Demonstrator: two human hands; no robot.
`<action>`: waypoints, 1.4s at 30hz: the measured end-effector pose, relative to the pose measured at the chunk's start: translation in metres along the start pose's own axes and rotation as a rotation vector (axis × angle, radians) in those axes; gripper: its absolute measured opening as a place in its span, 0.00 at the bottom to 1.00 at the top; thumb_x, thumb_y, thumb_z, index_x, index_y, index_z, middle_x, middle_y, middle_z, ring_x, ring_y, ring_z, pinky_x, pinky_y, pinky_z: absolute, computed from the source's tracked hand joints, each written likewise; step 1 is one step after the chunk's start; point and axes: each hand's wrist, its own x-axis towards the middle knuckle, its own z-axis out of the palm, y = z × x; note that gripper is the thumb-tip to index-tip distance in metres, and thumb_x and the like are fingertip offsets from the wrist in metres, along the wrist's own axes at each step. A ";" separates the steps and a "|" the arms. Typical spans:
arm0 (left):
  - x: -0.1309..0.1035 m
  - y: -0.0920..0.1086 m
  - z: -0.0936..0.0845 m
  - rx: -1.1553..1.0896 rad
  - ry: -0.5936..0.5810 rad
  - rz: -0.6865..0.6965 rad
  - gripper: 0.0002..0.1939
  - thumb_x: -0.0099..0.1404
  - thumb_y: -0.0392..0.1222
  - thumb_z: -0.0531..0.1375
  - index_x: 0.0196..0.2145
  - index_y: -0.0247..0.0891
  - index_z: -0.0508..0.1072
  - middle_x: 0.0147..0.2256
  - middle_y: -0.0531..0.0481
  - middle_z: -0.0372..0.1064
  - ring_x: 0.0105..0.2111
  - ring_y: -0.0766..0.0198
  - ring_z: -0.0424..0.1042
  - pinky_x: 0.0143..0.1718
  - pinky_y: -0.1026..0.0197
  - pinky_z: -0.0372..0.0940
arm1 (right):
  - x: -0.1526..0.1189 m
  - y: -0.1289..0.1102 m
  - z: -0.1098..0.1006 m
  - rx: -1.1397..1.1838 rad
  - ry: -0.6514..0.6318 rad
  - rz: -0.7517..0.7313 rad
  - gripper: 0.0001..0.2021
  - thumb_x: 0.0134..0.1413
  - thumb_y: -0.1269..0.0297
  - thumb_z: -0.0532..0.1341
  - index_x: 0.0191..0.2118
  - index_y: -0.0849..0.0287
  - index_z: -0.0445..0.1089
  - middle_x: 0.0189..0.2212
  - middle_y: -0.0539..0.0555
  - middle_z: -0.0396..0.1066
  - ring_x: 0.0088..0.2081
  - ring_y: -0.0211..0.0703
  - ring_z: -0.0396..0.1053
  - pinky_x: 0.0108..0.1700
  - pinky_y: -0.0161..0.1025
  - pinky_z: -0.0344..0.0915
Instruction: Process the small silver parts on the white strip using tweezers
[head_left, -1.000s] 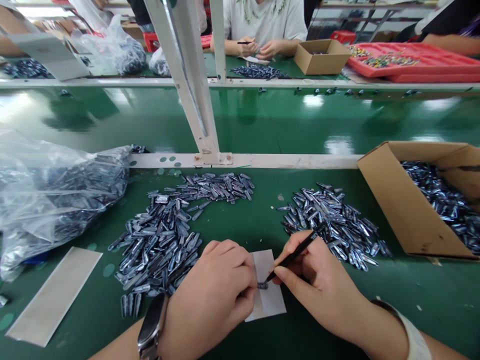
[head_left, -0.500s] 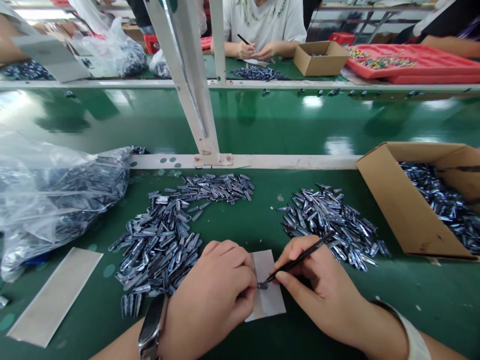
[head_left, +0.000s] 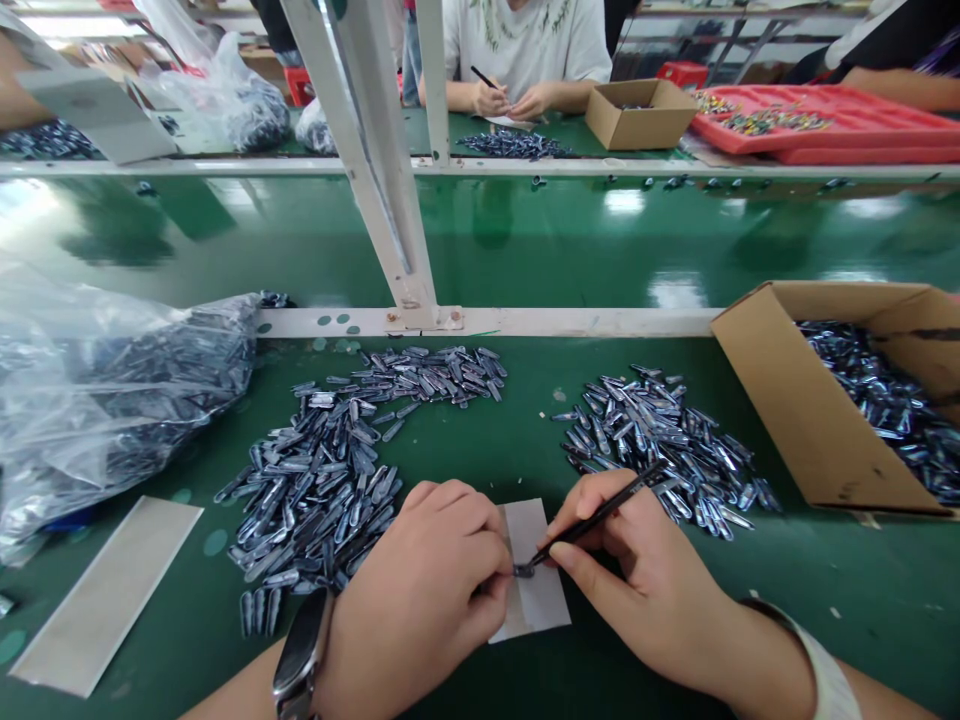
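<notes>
My left hand [head_left: 427,590], a watch on its wrist, is closed, with thumb and forefinger pinching one small dark oblong piece [head_left: 523,571] over a white paper card [head_left: 541,590]. Only the end of that piece shows past the fingertips. Black tweezers [head_left: 600,515] are gripped in my right hand [head_left: 637,580], slanting down so the tip meets the exposed end of the piece. Beside my left hand spreads a heap of dark, glossy oblong pieces [head_left: 322,480]. Another pile of such pieces [head_left: 660,440] lies beyond my right hand.
A cardboard box [head_left: 802,410] of shiny pieces stands at right. At left are a clear plastic bag [head_left: 112,380] of pieces and a pale flat strip [head_left: 109,595]. A white metal post [head_left: 375,150] rises before the green conveyor belt [head_left: 562,240]. A co-worker [head_left: 525,60] sits opposite.
Small parts on the far side of the conveyor have shifted slightly right. Both hands, the tweezers and the held piece keep nearly the same position.
</notes>
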 end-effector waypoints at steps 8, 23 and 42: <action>-0.001 0.001 -0.001 -0.039 0.020 -0.009 0.09 0.55 0.26 0.61 0.24 0.39 0.72 0.32 0.56 0.70 0.36 0.63 0.67 0.39 0.58 0.57 | -0.001 0.000 -0.002 -0.006 -0.008 0.003 0.08 0.63 0.71 0.57 0.42 0.50 0.60 0.37 0.51 0.65 0.38 0.43 0.72 0.36 0.40 0.74; 0.000 0.000 0.001 0.021 -0.015 -0.002 0.08 0.59 0.29 0.61 0.26 0.40 0.73 0.32 0.55 0.70 0.37 0.61 0.66 0.39 0.57 0.57 | -0.003 -0.003 -0.002 -0.189 -0.021 -0.207 0.12 0.58 0.77 0.58 0.41 0.50 0.60 0.34 0.52 0.68 0.35 0.46 0.72 0.35 0.42 0.71; -0.002 0.001 -0.001 0.123 -0.091 0.096 0.06 0.62 0.34 0.63 0.29 0.42 0.75 0.33 0.54 0.70 0.35 0.61 0.65 0.34 0.57 0.56 | -0.004 -0.014 -0.006 -0.361 -0.125 -0.410 0.16 0.54 0.81 0.54 0.38 0.50 0.54 0.33 0.54 0.71 0.37 0.49 0.74 0.34 0.43 0.72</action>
